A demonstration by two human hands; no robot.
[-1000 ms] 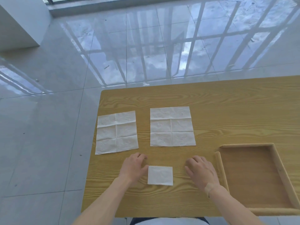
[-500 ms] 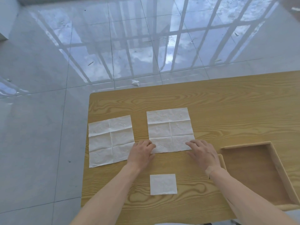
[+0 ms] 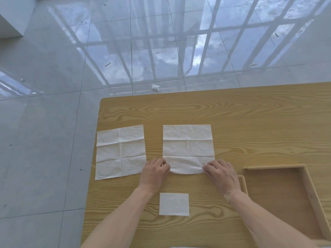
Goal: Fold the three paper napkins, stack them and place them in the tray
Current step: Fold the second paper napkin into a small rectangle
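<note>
Left hand [image 3: 154,173]: my grip pinches near-left corner of middle napkin [image 3: 188,145].
Right hand [image 3: 221,173]: my grip pinches its near-right corner; near edge lifted off counter [image 3: 250,122].
Left napkin [image 3: 120,152]: flat, unfolded.
Folded napkin [image 3: 174,204]: near edge, between my forearms.
Tray [image 3: 311,196]: right side, empty.

Middle napkin [image 3: 188,145] near edge lifted, left napkin [image 3: 120,152] flat, folded napkin [image 3: 174,204], tray [image 3: 312,196] right

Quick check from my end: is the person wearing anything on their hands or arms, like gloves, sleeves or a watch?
No gloves, sleeves or watch. Both forearms are bare up to the frame edge. The left hand is bare; the right hand has only a small pale patch, like a plaster, at its wrist.
</note>
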